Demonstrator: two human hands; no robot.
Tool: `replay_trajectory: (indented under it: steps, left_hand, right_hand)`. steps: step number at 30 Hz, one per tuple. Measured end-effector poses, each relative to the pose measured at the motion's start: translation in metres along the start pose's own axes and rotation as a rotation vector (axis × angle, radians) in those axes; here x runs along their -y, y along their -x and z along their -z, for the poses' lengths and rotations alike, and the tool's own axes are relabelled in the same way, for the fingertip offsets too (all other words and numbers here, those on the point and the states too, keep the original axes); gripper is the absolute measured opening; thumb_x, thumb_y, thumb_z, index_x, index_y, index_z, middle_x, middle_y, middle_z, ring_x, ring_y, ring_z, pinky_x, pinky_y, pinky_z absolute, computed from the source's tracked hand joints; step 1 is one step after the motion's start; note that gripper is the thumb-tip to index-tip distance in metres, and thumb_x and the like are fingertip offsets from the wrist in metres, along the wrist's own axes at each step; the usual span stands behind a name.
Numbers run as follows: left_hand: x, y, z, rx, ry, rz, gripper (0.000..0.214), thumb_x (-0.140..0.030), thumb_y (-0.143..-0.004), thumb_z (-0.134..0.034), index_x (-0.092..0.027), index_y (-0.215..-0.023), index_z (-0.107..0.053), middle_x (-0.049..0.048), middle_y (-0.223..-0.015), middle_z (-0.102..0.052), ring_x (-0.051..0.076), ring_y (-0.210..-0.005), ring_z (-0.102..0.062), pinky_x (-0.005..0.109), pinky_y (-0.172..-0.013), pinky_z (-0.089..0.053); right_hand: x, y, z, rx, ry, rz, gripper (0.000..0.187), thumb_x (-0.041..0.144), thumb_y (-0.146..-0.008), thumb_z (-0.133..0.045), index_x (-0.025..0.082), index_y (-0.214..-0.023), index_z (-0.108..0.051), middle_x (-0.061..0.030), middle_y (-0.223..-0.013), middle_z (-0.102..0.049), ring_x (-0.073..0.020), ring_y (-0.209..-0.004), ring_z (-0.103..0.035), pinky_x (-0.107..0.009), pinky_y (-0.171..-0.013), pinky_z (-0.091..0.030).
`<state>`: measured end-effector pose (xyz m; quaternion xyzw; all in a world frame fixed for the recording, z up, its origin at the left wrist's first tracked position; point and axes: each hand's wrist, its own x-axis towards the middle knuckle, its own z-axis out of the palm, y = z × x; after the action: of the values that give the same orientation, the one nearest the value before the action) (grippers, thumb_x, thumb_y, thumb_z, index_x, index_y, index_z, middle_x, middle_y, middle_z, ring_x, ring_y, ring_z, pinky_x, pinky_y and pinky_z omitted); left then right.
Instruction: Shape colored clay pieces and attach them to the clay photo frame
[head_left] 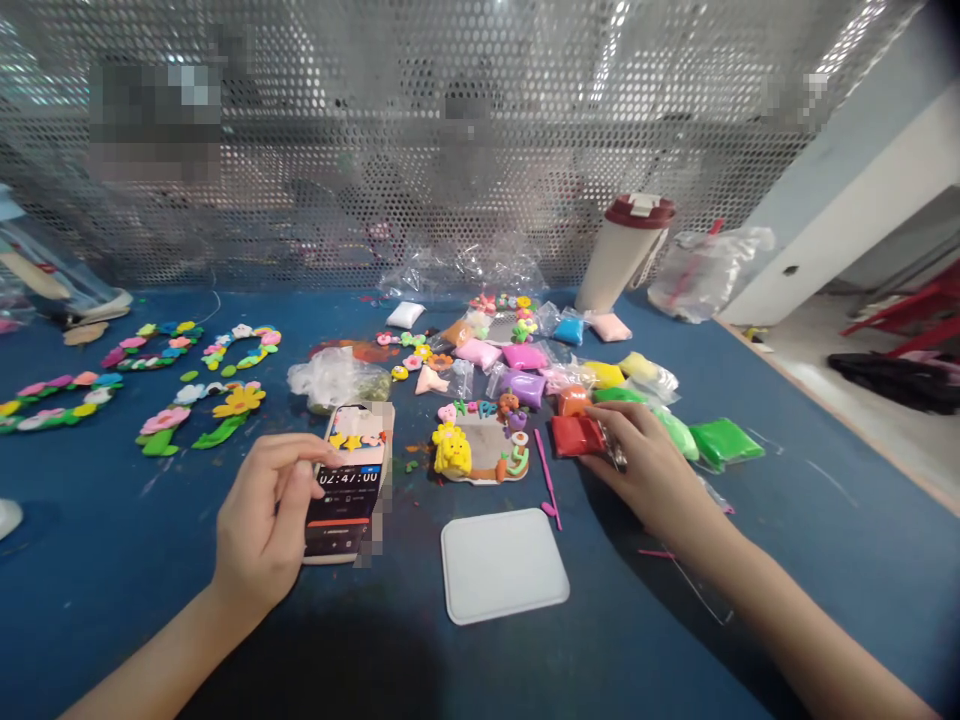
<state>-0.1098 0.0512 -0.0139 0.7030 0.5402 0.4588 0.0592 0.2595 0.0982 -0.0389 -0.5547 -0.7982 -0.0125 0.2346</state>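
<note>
As my left hand (261, 522) grips the phone (349, 482) to show its timer (348, 478), my right hand (645, 468) curls at 3 o'clock by the red clay (576, 436), grip unclear

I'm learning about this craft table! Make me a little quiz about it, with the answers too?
1. What does the left hand hold?
A) a paintbrush
B) a phone
C) a spoon

2. True or false: the right hand is nearer the red clay packet than the left hand is.

3. Fill in the gap: the lid on the tall cup is ____.

Key: 1 B; 2 true; 3 dark red
</note>
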Motion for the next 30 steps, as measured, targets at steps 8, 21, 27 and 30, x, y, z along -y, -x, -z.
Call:
replay_trajectory:
  steps: [8,21,27,30]
  left_hand:
    - [-0.047,0.029,0.005,0.001,0.0,-0.175,0.016,-0.015,-0.09,-0.046,-0.022,-0.097,-0.059,-0.0012,-0.085,-0.063,0.015,-0.074,-0.064,0.026,-0.063,-0.054]
    - [-0.114,0.056,-0.05,0.357,-0.118,-0.464,0.027,-0.013,-0.095,-0.035,-0.019,-0.08,-0.056,-0.0005,-0.062,-0.059,0.017,-0.05,-0.058,0.029,-0.044,-0.04]
    - [-0.105,0.062,-0.05,0.251,-0.166,-0.473,0.034,-0.012,-0.095,-0.035,-0.019,-0.067,-0.053,-0.0012,-0.054,-0.052,0.015,-0.045,-0.05,0.03,-0.043,-0.032]
    - [-0.106,0.063,-0.047,0.239,-0.155,-0.454,0.032,-0.012,-0.095,-0.037,-0.018,-0.069,-0.054,-0.0009,-0.055,-0.053,0.015,-0.046,-0.051,0.029,-0.045,-0.032]
  right_hand:
    - [-0.007,-0.003,0.004,0.041,-0.032,0.008,0.035,0.023,-0.08,-0.064,0.022,-0.115,-0.057,-0.0127,-0.111,-0.047,-0.0285,-0.092,-0.059,-0.049,-0.082,-0.053]
    - [0.012,-0.007,0.015,-0.143,-0.19,0.054,0.029,0.033,-0.083,-0.062,0.023,-0.106,-0.049,-0.0121,-0.111,-0.056,-0.0309,-0.108,-0.055,-0.049,-0.089,-0.046]
    - [0.028,-0.002,0.021,-0.124,-0.28,0.115,0.025,0.027,-0.08,-0.065,0.025,-0.101,-0.053,-0.0067,-0.104,-0.065,-0.0271,-0.099,-0.061,-0.041,-0.084,-0.049]
    - [0.035,0.002,0.022,-0.271,-0.319,0.022,0.026,0.026,-0.084,-0.06,0.025,-0.107,-0.048,-0.0088,-0.109,-0.06,-0.0276,-0.106,-0.058,-0.045,-0.091,-0.046]
